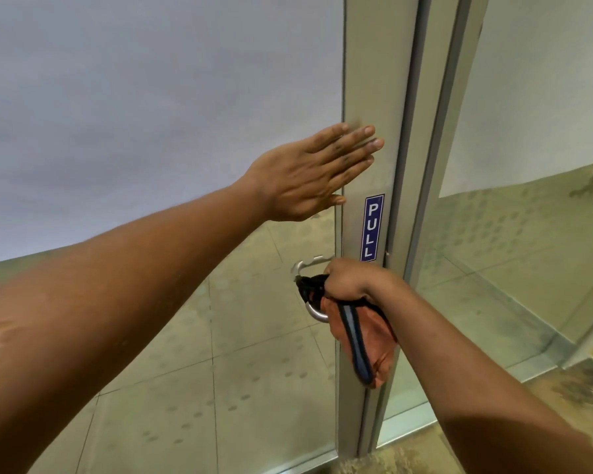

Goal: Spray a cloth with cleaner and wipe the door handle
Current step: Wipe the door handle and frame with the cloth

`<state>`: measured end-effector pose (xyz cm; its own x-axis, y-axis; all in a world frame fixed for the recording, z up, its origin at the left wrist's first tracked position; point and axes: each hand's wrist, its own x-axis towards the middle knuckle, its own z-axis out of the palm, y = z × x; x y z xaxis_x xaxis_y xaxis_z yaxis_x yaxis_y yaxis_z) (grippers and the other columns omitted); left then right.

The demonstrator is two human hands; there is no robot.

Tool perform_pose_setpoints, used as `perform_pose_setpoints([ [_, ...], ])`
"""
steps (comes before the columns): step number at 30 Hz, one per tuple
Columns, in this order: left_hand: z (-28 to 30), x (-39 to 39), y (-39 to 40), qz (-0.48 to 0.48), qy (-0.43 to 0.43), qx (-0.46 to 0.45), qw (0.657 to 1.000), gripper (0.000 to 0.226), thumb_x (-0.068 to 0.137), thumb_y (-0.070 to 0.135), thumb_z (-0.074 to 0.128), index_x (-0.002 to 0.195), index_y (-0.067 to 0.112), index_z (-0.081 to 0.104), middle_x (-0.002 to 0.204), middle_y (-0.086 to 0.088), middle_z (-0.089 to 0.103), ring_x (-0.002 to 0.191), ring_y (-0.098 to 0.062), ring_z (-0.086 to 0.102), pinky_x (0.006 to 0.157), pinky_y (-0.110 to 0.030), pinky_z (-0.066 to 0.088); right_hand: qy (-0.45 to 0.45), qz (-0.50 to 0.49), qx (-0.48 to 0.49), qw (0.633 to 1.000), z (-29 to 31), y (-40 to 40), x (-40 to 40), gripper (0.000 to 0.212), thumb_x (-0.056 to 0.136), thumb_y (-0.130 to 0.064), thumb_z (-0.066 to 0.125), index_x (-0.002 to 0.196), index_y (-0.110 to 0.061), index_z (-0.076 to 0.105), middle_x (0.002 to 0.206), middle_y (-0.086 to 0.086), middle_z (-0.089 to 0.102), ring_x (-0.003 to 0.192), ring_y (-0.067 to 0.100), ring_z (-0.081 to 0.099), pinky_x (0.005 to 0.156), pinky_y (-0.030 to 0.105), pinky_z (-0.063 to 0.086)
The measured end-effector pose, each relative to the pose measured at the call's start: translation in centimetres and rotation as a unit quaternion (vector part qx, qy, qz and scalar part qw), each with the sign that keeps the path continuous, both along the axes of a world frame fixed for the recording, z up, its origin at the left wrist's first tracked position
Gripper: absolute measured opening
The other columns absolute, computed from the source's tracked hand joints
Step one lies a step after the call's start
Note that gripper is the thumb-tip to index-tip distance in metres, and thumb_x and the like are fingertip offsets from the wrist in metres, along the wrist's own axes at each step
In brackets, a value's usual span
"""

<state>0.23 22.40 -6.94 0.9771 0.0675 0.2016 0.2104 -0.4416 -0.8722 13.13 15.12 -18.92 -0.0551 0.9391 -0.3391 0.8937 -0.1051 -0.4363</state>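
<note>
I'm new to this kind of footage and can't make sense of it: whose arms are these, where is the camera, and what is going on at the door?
This is one picture from a wide-angle camera worn on a person's head, looking forward and down, so the two arms reaching in are that person's own. No robot is involved. The left hand is flat, fingers straight, against the door frame above a blue PULL sign. The right hand grips an orange cloth with a dark stripe, wrapped round the curved metal door handle, which fits wiping it. The rest of the cloth hangs down below the fist. The door is glass, and a tiled floor shows through it. No spray bottle is in view.
</note>
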Motion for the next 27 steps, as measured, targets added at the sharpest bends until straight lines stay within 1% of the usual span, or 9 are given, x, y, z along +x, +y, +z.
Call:
perform_pose_setpoints([
  [2, 0.1, 0.1, 0.0, 0.003, 0.003, 0.003, 1.0, 0.069, 0.108, 0.046, 0.002, 0.161, 0.002, 0.0, 0.171, -0.018, 0.0, 0.158, -0.033, 0.0, 0.129, -0.048, 0.005, 0.034, -0.029, 0.045, 0.998, -0.7, -1.1, -0.3, 0.018, 0.086, -0.011, 0.056, 0.098, -0.011, 0.07, 0.079, 0.005, 0.064, 0.073, 0.02, 0.062, 0.056, 0.029, 0.045],
  [5, 0.1, 0.0, 0.0, 0.005, 0.004, 0.003, 1.0, 0.069, 0.107, 0.046, 0.001, 0.161, 0.003, -0.001, 0.171, -0.018, -0.001, 0.158, -0.033, -0.002, 0.129, -0.048, 0.006, 0.075, -0.04, 0.111, 0.99, -1.9, -3.1, -0.9, 0.029, 0.084, -0.012, 0.06, 0.109, -0.022, 0.072, 0.096, 0.002, 0.071, 0.09, 0.022, 0.065, 0.076, 0.035, 0.055],
  [7, 0.0, 0.0, 0.1, 0.004, 0.001, 0.005, 1.0, 0.069, 0.107, 0.046, 0.0, 0.161, 0.004, -0.001, 0.171, -0.018, -0.001, 0.158, -0.033, -0.002, 0.129, -0.047, 0.006, 0.051, -0.019, 0.165, 0.985, -2.5, -4.3, -1.4, 0.039, 0.086, -0.015, 0.063, 0.12, -0.032, 0.069, 0.107, -0.001, 0.072, 0.097, 0.021, 0.066, 0.081, 0.035, 0.054],
  [12, 0.0, 0.0, 0.1, -0.002, -0.001, 0.007, 1.0, 0.069, 0.107, 0.046, 0.0, 0.161, 0.004, -0.001, 0.171, -0.017, 0.0, 0.158, -0.032, -0.002, 0.13, -0.047, 0.004, -0.072, 0.072, 0.263, 0.959, -3.6, -6.0, -1.8, 0.05, 0.086, -0.006, 0.057, 0.124, -0.038, 0.065, 0.11, 0.001, 0.068, 0.099, 0.026, 0.065, 0.079, 0.038, 0.054],
  [15, 0.0, 0.0, 0.1, 0.002, 0.0, 0.003, 1.0, 0.069, 0.107, 0.047, 0.0, 0.161, 0.004, -0.002, 0.17, -0.017, -0.003, 0.158, -0.032, -0.004, 0.13, -0.048, 0.004, -0.122, 0.148, 0.284, 0.939, -3.6, -6.8, -1.2, 0.045, 0.086, -0.007, 0.056, 0.122, -0.034, 0.064, 0.116, -0.001, 0.062, 0.1, 0.026, 0.064, 0.079, 0.04, 0.055],
  [18, -0.1, 0.0, 0.1, 0.008, -0.001, -0.001, 1.0, 0.069, 0.107, 0.047, 0.0, 0.161, 0.005, -0.002, 0.17, -0.017, -0.004, 0.158, -0.032, -0.006, 0.129, -0.048, 0.005, -0.14, 0.2, 0.312, 0.918, -3.3, -7.4, -0.3, 0.027, 0.089, -0.016, 0.054, 0.11, -0.028, 0.066, 0.109, -0.001, 0.06, 0.093, 0.024, 0.063, 0.069, 0.034, 0.051],
  [20, 0.0, 0.1, 0.1, 0.007, -0.002, -0.002, 1.0, 0.07, 0.107, 0.047, 0.001, 0.162, 0.004, 0.0, 0.17, -0.017, -0.003, 0.158, -0.032, -0.005, 0.129, -0.048, 0.004, -0.159, 0.23, 0.324, 0.904, -3.3, -7.6, 0.5, 0.026, 0.091, -0.02, 0.054, 0.113, -0.027, 0.067, 0.113, -0.002, 0.06, 0.094, 0.022, 0.062, 0.067, 0.032, 0.049],
  [24, -0.1, 0.1, 0.0, 0.014, 0.002, -0.004, 1.0, 0.07, 0.106, 0.048, -0.002, 0.162, 0.006, -0.002, 0.17, -0.017, -0.006, 0.158, -0.032, -0.007, 0.129, -0.048, 0.004, -0.163, 0.275, 0.318, 0.892, -3.0, -8.2, 2.9, 0.03, 0.086, -0.018, 0.052, 0.108, -0.03, 0.069, 0.118, -0.008, 0.061, 0.096, 0.016, 0.061, 0.062, 0.023, 0.032],
  [27, -0.1, 0.1, -0.2, 0.022, 0.007, -0.006, 1.0, 0.07, 0.105, 0.047, -0.005, 0.162, 0.006, -0.004, 0.17, -0.017, -0.008, 0.158, -0.032, -0.009, 0.129, -0.048, 0.003, -0.13, 0.267, 0.289, 0.91, -2.6, -8.8, 5.0, 0.036, 0.083, -0.016, 0.056, 0.11, -0.037, 0.068, 0.122, -0.015, 0.063, 0.102, 0.013, 0.061, 0.068, 0.028, 0.047],
])
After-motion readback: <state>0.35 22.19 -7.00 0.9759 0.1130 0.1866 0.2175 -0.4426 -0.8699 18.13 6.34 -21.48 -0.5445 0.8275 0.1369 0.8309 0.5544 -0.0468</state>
